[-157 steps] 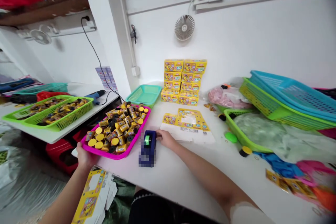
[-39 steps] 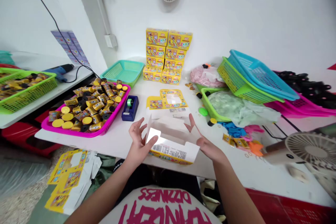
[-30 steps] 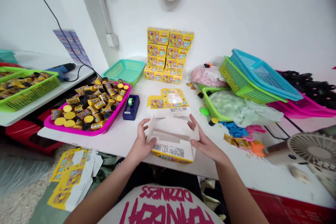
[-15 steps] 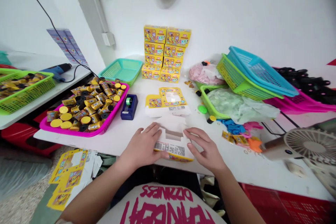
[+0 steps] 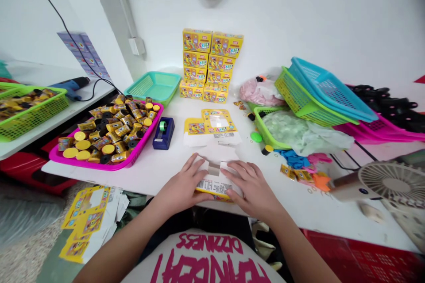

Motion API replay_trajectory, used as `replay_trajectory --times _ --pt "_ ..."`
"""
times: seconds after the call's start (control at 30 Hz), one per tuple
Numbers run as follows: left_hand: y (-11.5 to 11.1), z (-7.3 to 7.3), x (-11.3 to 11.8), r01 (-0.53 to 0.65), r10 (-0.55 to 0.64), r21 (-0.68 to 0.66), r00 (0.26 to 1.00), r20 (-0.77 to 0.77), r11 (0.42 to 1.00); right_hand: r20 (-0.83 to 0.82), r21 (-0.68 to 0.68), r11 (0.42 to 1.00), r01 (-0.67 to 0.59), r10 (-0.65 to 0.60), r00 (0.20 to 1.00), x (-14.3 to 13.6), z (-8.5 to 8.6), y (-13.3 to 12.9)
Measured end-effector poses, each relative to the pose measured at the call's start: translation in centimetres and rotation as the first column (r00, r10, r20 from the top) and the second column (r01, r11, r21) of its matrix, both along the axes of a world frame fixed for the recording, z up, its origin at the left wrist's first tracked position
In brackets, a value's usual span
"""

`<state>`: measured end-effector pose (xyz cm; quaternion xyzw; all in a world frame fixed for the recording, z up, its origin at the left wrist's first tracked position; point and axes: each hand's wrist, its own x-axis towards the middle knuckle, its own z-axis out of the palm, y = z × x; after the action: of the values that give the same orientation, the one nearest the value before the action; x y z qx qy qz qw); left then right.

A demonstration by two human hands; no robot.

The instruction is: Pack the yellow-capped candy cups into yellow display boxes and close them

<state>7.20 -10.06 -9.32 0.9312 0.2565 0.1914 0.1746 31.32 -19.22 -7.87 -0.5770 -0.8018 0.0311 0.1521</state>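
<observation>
In front of me on the white table (image 5: 166, 166) lies a small yellow and white cardboard box (image 5: 215, 184), its printed edge facing me. Its two white side flaps are folded inward, with a gap showing between them. My left hand (image 5: 182, 188) grips the box's left side, fingers on one flap and thumb along the front edge. On the other side my right hand (image 5: 254, 188) holds it the same way, fingers resting on the right flap. Just beyond lies a flat, unfolded yellow carton (image 5: 214, 129).
At left are a magenta tray (image 5: 146, 139) of small yellow and black tubs and a blue tape dispenser (image 5: 164, 133). Yellow boxes (image 5: 212, 64) are stacked by the wall. Baskets (image 5: 318, 90), a plastic bag (image 5: 292, 128) and a fan (image 5: 392, 185) stand right. Flat cartons (image 5: 88, 221) hang lower left.
My right hand has moved left and closed onto the box. Both side flaps are now folded inward, so the box's opening looks narrower. My left hand stays on its side.
</observation>
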Motion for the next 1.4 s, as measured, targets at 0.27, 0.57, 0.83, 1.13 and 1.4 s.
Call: replay_trajectory --times 0.27,0.57,0.83,1.13,1.4 --pt "-0.5 -0.4 0.1 -0.018 0.02 -0.052 0.999 0.044 0.999 -0.336 -0.203 0.976 -0.084 0.011 0.942 1.0 0.8 0.2" --pt "-0.7 -0.6 0.3 -0.025 0.042 -0.177 0.995 0.091 0.984 -0.712 -0.228 0.973 0.041 -0.195 0.674 3.5 1.4 7.4" --pt "-0.7 -3.0 0.5 -0.125 0.143 -0.074 0.93 0.339 0.989 -0.613 -0.467 0.767 -0.441 0.08 0.786 1.3 4.2 10.4" --pt "-1.0 -3.2 0.4 -0.157 0.159 -0.032 0.933 0.322 0.987 -0.492 -0.434 0.743 -0.51 0.279 0.824 1.8 4.0 10.9" --pt "-1.2 -3.2 0.6 -0.196 0.177 0.03 0.935 0.308 0.98 -0.31 -0.369 0.835 -0.408 0.303 0.901 1.2 3.2 9.8"
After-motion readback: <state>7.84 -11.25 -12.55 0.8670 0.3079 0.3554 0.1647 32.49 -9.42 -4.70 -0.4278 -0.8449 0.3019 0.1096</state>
